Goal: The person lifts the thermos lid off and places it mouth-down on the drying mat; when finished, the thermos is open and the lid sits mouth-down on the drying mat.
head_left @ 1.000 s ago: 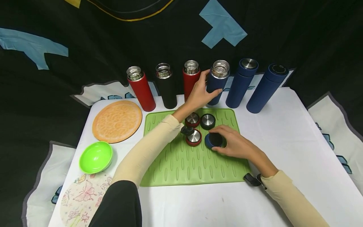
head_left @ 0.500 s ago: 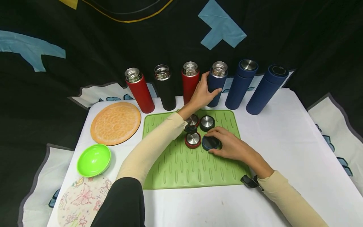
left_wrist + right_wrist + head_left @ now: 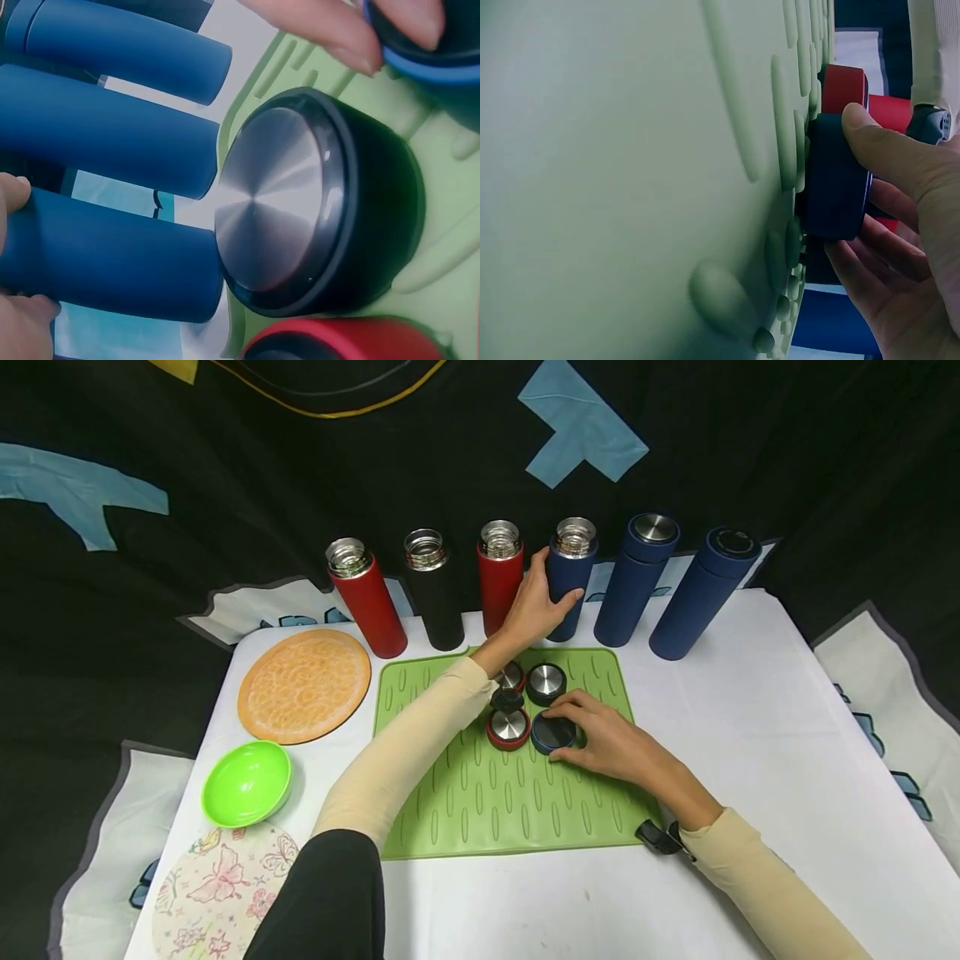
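Observation:
At the back of the table, my left hand (image 3: pixel 534 608) grips a blue flask (image 3: pixel 573 578) with its steel mouth uncovered. The fingers reach behind the flask and the thumb lies across its front. On the green ridged mat (image 3: pixel 480 802), my right hand (image 3: pixel 611 742) pinches a dark-topped blue lid (image 3: pixel 836 180) by its sides. That lid lies flat, beside a red lid (image 3: pixel 508 727) with a steel top. Just behind it sits a black lid (image 3: pixel 270 202), also steel-topped. Another red lid (image 3: pixel 512 675) is partly hidden by the left wrist.
Uncapped red (image 3: pixel 367 602), black (image 3: pixel 435 597) and second red (image 3: pixel 499 581) flasks stand left of the gripped one. Two capped blue flasks (image 3: pixel 636 581) stand to its right. An orange round mat (image 3: pixel 303 685), a green bowl (image 3: pixel 247 783) and a butterfly-patterned round mat (image 3: pixel 225 885) are at left.
My right hand has shifted the blue lid slightly left, and it went from tilted to flat next to the red lid. My left hand keeps its grip on the blue flask, which has moved slightly left.

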Action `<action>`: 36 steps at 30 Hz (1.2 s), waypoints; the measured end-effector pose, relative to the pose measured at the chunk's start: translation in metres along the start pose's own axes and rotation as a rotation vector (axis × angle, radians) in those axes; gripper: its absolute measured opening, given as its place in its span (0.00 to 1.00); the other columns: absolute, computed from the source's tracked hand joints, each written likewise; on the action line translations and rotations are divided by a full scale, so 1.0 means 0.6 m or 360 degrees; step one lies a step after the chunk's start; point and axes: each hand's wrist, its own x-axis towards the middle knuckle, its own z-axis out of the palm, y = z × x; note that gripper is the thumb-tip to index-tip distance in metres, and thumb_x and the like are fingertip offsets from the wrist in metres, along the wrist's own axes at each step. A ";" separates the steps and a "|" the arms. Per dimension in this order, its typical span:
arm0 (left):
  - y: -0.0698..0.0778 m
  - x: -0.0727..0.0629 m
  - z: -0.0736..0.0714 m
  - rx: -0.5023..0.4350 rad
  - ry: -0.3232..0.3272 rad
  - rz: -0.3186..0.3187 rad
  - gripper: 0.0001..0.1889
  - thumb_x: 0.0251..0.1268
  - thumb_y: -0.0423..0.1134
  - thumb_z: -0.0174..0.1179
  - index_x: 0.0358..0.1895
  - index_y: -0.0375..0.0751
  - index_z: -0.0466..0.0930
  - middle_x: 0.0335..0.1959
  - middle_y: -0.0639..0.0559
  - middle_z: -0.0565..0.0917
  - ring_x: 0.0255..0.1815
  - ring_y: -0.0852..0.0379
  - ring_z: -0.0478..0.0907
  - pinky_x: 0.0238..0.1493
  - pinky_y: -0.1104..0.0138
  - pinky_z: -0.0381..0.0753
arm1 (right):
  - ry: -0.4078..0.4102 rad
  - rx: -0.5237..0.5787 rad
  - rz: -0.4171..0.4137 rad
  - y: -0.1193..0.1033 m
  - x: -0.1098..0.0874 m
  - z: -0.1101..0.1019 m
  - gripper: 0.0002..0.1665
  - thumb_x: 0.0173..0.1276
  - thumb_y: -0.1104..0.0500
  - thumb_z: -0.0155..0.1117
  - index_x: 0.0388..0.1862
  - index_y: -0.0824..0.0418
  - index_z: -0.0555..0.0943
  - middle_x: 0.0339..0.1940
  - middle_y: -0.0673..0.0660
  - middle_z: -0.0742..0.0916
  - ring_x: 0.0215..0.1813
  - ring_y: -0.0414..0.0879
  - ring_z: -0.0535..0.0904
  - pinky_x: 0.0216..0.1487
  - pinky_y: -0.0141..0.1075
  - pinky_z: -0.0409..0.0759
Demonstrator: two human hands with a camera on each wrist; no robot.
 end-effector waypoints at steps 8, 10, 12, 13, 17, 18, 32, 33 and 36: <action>0.007 -0.028 -0.013 0.0002 -0.0008 0.0077 0.46 0.79 0.40 0.64 0.88 0.36 0.44 0.87 0.40 0.58 0.85 0.47 0.62 0.83 0.63 0.62 | -0.0012 0.0010 0.0007 0.001 -0.008 -0.007 0.34 0.63 0.52 0.86 0.65 0.63 0.86 0.62 0.61 0.84 0.62 0.55 0.85 0.61 0.50 0.86; 0.009 -0.042 -0.021 -0.0027 -0.0010 0.0096 0.45 0.80 0.39 0.64 0.88 0.36 0.45 0.87 0.40 0.58 0.85 0.47 0.61 0.83 0.64 0.62 | -0.0031 0.0034 0.0025 0.003 -0.012 -0.009 0.33 0.65 0.53 0.84 0.66 0.63 0.86 0.64 0.61 0.84 0.63 0.55 0.85 0.62 0.50 0.86; 0.011 -0.058 -0.032 -0.0086 0.0002 0.0119 0.43 0.79 0.39 0.64 0.87 0.37 0.48 0.86 0.40 0.60 0.85 0.47 0.62 0.81 0.65 0.64 | -0.0052 0.0055 0.0049 0.005 -0.016 -0.012 0.31 0.67 0.53 0.82 0.67 0.62 0.86 0.65 0.60 0.83 0.64 0.55 0.84 0.63 0.50 0.85; 0.011 -0.067 -0.039 -0.0119 0.0012 0.0130 0.42 0.79 0.39 0.65 0.87 0.38 0.51 0.85 0.39 0.62 0.84 0.47 0.64 0.80 0.66 0.66 | -0.0061 0.0064 0.0061 0.006 -0.017 -0.014 0.30 0.69 0.53 0.81 0.67 0.62 0.85 0.65 0.60 0.83 0.65 0.55 0.84 0.63 0.50 0.85; 0.012 -0.119 -0.070 -0.0204 0.0056 0.0216 0.34 0.77 0.38 0.66 0.81 0.37 0.65 0.78 0.41 0.72 0.79 0.49 0.71 0.76 0.63 0.74 | -0.0038 0.0087 0.0069 0.014 -0.026 -0.022 0.26 0.72 0.56 0.78 0.66 0.62 0.86 0.66 0.60 0.84 0.67 0.57 0.83 0.65 0.53 0.84; 0.012 -0.136 -0.079 -0.0201 0.0057 0.0241 0.32 0.77 0.37 0.67 0.79 0.37 0.68 0.76 0.41 0.74 0.76 0.49 0.74 0.74 0.61 0.76 | -0.0010 0.0089 0.0056 0.017 -0.029 -0.025 0.25 0.72 0.57 0.78 0.65 0.63 0.86 0.66 0.60 0.84 0.67 0.58 0.83 0.65 0.54 0.84; -0.065 -0.395 -0.210 0.0187 0.0328 0.0163 0.20 0.73 0.32 0.70 0.65 0.38 0.83 0.65 0.44 0.84 0.69 0.47 0.80 0.69 0.52 0.80 | 0.0958 0.0011 0.0110 0.101 -0.071 -0.121 0.19 0.65 0.72 0.77 0.53 0.71 0.84 0.49 0.63 0.87 0.51 0.47 0.85 0.55 0.19 0.78; -0.073 -0.410 -0.217 0.0223 0.0337 0.0145 0.20 0.73 0.32 0.70 0.65 0.39 0.83 0.65 0.45 0.84 0.69 0.47 0.79 0.70 0.51 0.79 | 0.1044 0.0014 0.0152 0.108 -0.072 -0.127 0.19 0.65 0.72 0.77 0.53 0.73 0.83 0.49 0.65 0.86 0.51 0.44 0.84 0.55 0.17 0.77; -0.090 -0.453 -0.233 0.0320 0.0354 0.0084 0.19 0.72 0.33 0.71 0.64 0.40 0.84 0.66 0.45 0.84 0.70 0.46 0.79 0.72 0.50 0.76 | 0.1271 0.0040 0.0320 0.131 -0.072 -0.136 0.24 0.65 0.69 0.78 0.57 0.75 0.79 0.52 0.69 0.83 0.52 0.37 0.77 0.53 0.17 0.75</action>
